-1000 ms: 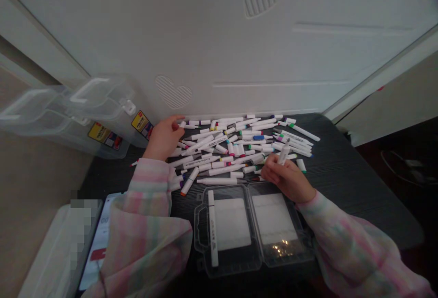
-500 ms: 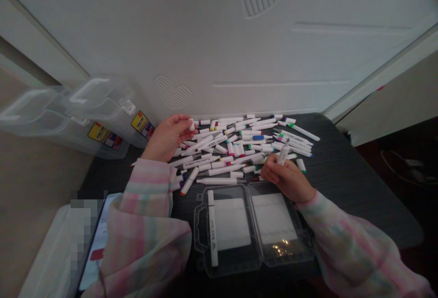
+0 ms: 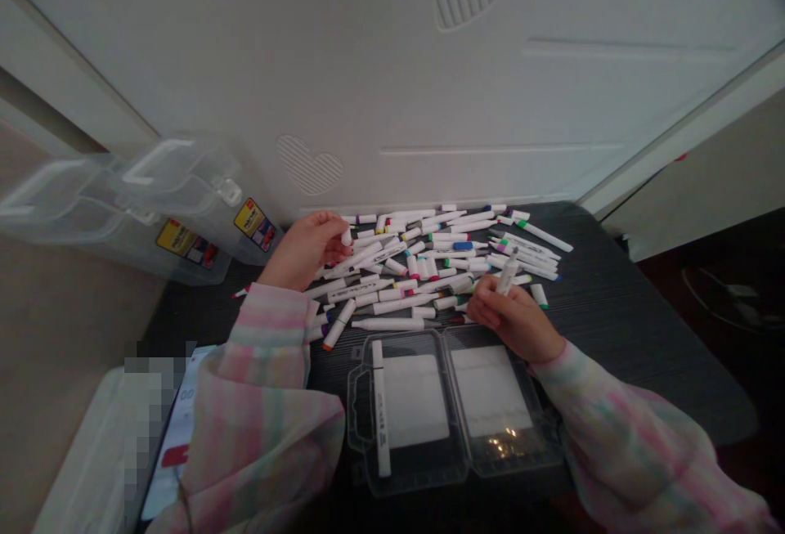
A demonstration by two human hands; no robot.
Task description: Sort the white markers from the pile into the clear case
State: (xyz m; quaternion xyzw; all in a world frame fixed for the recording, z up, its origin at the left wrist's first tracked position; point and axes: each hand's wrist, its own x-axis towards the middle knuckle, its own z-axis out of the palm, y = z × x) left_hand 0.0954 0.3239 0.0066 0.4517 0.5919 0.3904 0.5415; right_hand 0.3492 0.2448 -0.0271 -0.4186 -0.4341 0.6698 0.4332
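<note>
A heap of white markers [image 3: 429,260] with coloured bands and loose caps lies on the dark table [image 3: 613,313] against the white wall. My left hand [image 3: 303,249] hovers over the heap's left end, fingers pinched on a small white marker cap [image 3: 346,235]. My right hand [image 3: 515,317] rests at the heap's near edge, closed around an uncapped white marker [image 3: 508,272] held upright. Just in front of both hands lies an open clear plastic case [image 3: 454,407], with one white marker [image 3: 381,407] in its left half.
Clear plastic storage boxes [image 3: 153,203] with yellow labels lean at the far left. A phone or tablet [image 3: 175,436] lies at the near left beside my sleeve. The table's right edge drops to a dark floor with cables [image 3: 729,297].
My left hand reached to the heap's far left, picked up a small white cap and drew it back a little. My right hand kept still with its marker.
</note>
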